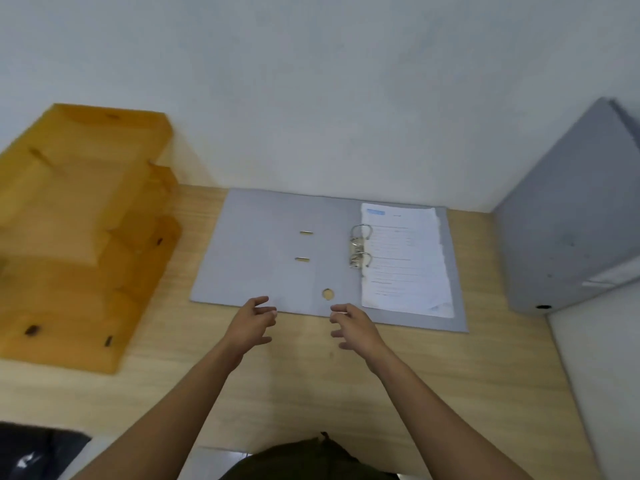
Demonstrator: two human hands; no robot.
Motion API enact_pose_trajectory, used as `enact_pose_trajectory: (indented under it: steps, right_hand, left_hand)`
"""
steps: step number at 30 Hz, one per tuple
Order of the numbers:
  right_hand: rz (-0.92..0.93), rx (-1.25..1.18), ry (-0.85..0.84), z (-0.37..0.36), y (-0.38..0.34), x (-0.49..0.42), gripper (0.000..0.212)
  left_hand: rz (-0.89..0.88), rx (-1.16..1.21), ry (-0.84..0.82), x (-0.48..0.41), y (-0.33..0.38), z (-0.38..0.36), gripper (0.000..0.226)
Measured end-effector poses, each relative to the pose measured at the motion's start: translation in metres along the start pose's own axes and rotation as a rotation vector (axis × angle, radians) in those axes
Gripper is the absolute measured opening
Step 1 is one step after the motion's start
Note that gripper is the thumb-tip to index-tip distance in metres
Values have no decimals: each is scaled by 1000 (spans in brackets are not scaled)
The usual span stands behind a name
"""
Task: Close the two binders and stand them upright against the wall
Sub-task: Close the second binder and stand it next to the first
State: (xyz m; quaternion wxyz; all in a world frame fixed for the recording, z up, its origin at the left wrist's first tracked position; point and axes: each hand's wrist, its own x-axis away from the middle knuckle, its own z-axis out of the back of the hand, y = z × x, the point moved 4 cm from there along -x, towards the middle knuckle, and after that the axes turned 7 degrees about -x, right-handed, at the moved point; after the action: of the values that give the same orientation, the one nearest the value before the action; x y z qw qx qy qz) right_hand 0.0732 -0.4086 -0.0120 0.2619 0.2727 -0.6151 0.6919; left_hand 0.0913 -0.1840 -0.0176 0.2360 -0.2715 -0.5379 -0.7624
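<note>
A grey binder point(263, 251) lies open and flat on the wooden desk, its far edge close to the wall. Metal rings point(360, 245) stand at its middle and a stack of printed sheets point(405, 261) lies on its right half. A second grey binder point(568, 223) is closed and stands upright against the wall at the right. My left hand point(252, 322) hovers at the open binder's near edge with fingers spread. My right hand point(355, 325) hovers beside it, fingers apart, holding nothing.
A stepped wooden tray organiser point(83, 230) occupies the desk's left side against the pale wall point(311, 98). The desk point(311, 375) has bare wood between me and the open binder. A dark object point(31, 452) shows at the bottom left.
</note>
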Motion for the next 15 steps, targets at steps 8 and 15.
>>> enact_pose_trajectory:
  steps: [8,15]
  right_hand:
    - [163,70,46,-67,-23,-33,37]
    - [86,152,-15,-87,-33,-60,51]
  left_hand:
    - [85,52,125,-32,-25,84,53]
    - [124,-29,356,-70,-22,122,82]
